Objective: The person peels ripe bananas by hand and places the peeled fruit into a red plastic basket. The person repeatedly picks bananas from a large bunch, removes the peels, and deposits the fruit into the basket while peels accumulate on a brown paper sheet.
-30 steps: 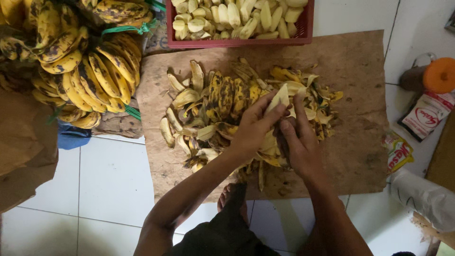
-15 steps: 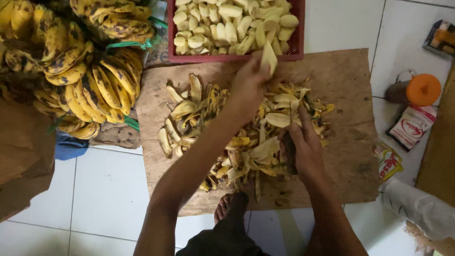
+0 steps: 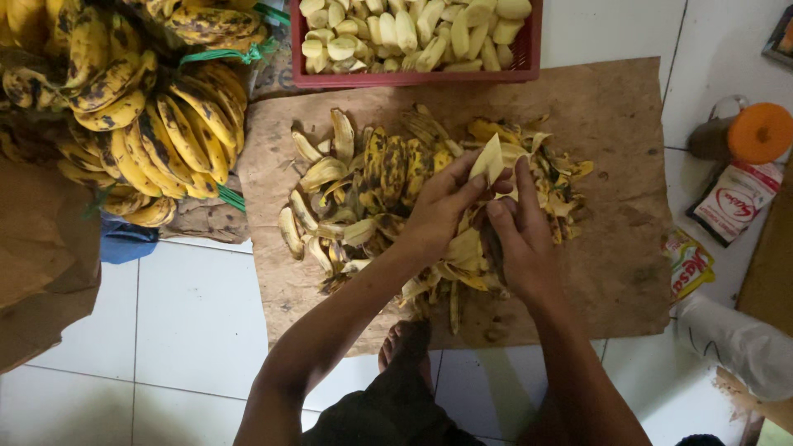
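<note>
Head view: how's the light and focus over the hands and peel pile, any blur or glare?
Head view: dim, soft light; left hand and right hand are reasonably sharp on the pale peel; the peel pile shows slight softness; white floor tiles look bright with mild sheen; lower edge by the forearms falls into shadow.

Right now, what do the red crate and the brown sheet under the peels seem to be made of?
The red crate looks like moulded plastic: smooth, even colour, slotted wall. The brown sheet seems to be thick paper or thin cardboard, matte, creased and stained, with a rough torn edge; which of the two, I cannot tell.
</note>
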